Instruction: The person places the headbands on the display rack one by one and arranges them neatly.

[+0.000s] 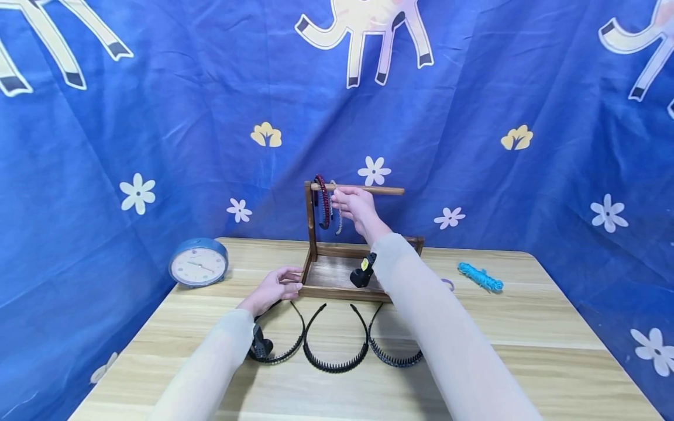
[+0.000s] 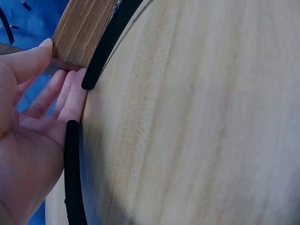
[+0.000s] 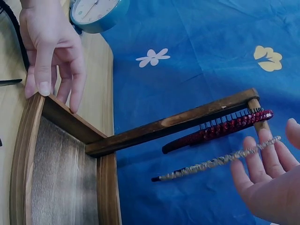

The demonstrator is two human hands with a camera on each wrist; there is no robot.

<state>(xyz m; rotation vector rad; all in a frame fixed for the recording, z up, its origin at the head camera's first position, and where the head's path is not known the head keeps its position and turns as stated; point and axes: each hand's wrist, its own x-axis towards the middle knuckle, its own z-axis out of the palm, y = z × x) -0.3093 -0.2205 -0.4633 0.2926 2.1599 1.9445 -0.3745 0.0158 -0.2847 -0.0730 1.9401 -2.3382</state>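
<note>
My left hand (image 1: 275, 290) rests against the left front corner of a brown wooden stand (image 1: 344, 294). Its thumb and extended fingers touch the tray's edge. Up at the stand's rod (image 1: 387, 190), my right hand (image 1: 358, 209) has its fingers fairly straight and the thumb apart. Those fingers touch a thin, beaded pale headband (image 3: 211, 163) that hangs from the rod. Beside it, nearer the upright, hangs a dark red jewelled headband (image 3: 222, 130) with comb teeth. In the left wrist view, a black headband (image 2: 72, 173) end lies against the left hand.
Toothed headbands lie before the stand: one partly under the left arm, a black headband (image 1: 335, 367) in the middle, and a dark patterned headband (image 1: 398, 361) partly behind the right arm. A blue clock (image 1: 199, 264) stands left; a bundle of blue cord (image 1: 480, 277) lies right.
</note>
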